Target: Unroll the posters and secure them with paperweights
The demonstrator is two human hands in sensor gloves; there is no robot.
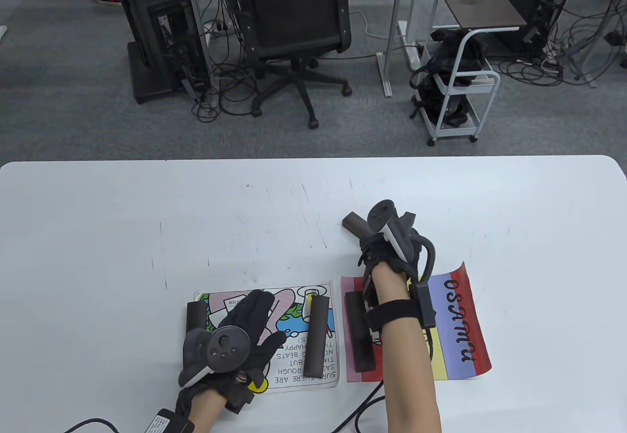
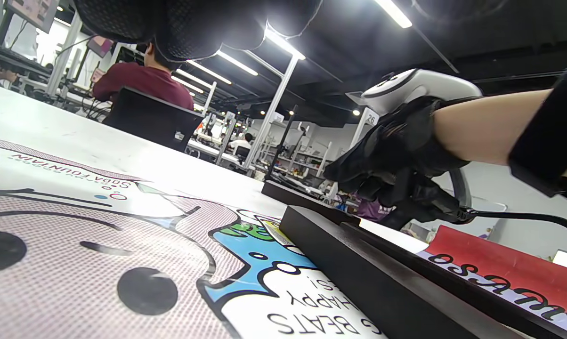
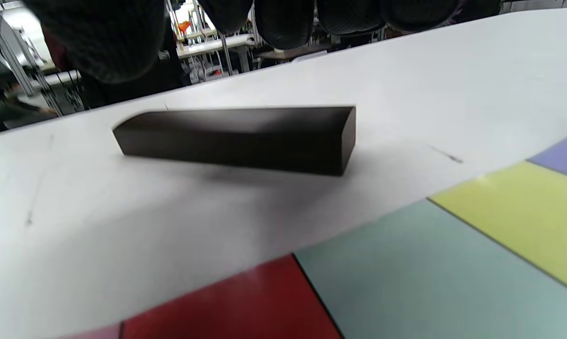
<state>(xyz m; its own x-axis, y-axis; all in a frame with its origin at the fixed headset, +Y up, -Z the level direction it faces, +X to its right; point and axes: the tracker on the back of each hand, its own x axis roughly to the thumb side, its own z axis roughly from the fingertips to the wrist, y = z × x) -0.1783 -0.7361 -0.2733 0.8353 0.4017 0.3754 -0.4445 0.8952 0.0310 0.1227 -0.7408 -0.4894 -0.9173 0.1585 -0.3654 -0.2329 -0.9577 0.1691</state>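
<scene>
A cartoon poster [image 1: 294,340] lies flat near the front edge, with a dark bar paperweight on its left edge [image 1: 196,314] and another on its right edge [image 1: 316,337]. My left hand [image 1: 257,308] rests flat on this poster with the fingers spread. A striped poster [image 1: 460,325] lies to the right, with one bar [image 1: 360,337] on its left edge. Its right edge curls up a little. My right hand [image 1: 367,237] hovers over a loose dark bar [image 1: 353,225] on the bare table beyond it. In the right wrist view the fingers [image 3: 283,23] hang open above that bar [image 3: 236,139], not touching it.
The white table [image 1: 147,217] stretches wide to the left and back. A glove cable [image 1: 362,408] trails off the front edge between the posters. An office chair [image 1: 294,21] and a cart [image 1: 460,90] stand on the floor beyond the table.
</scene>
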